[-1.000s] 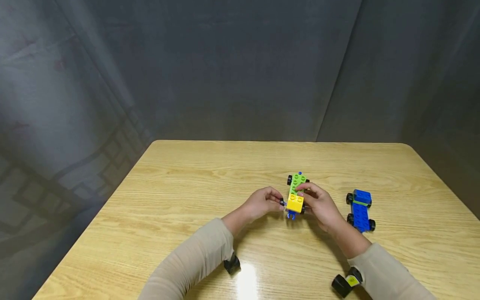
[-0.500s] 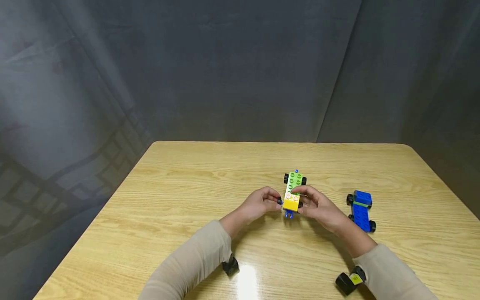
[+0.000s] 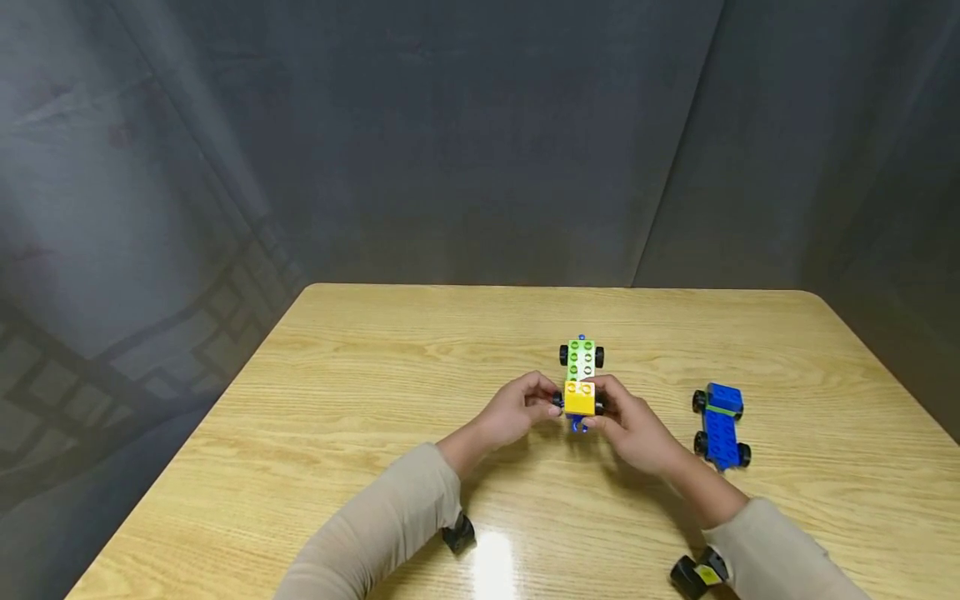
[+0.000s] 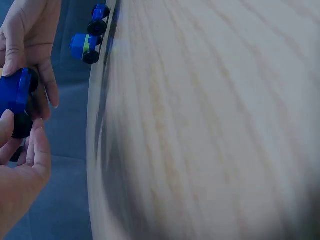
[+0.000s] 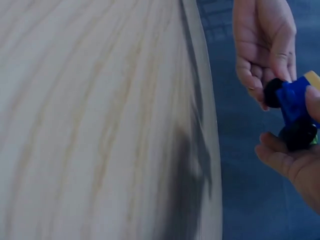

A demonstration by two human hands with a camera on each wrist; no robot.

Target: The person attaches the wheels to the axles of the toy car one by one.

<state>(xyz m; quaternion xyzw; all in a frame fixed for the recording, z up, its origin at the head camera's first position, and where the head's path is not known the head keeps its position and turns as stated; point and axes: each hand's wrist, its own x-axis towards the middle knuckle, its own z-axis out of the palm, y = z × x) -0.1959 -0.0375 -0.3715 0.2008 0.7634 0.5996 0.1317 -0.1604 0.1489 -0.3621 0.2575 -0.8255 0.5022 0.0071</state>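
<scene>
A toy block car (image 3: 581,367) is between the hands, raised over the table. It has a green studded deck, a yellow block (image 3: 580,398) at the near end, a blue underside and black wheels. My left hand (image 3: 517,408) pinches the near left wheel (image 3: 558,399) with thumb and fingers. My right hand (image 3: 633,425) grips the near right side, its thumb beside the blue hook (image 3: 579,424). In the right wrist view the blue underside (image 5: 295,102) faces the camera. A second toy car (image 3: 722,425), mostly blue, stands to the right of the right hand.
The wooden table (image 3: 360,358) reaches back to a grey curtain (image 3: 480,142). Near the left cuff is a black device (image 3: 459,533); another black device (image 3: 697,573) with a yellow label sits at the right cuff.
The held car has shifted left and turned straighter. My right fingers have moved off its deck to the near side, and the right thumb has come to the near end.
</scene>
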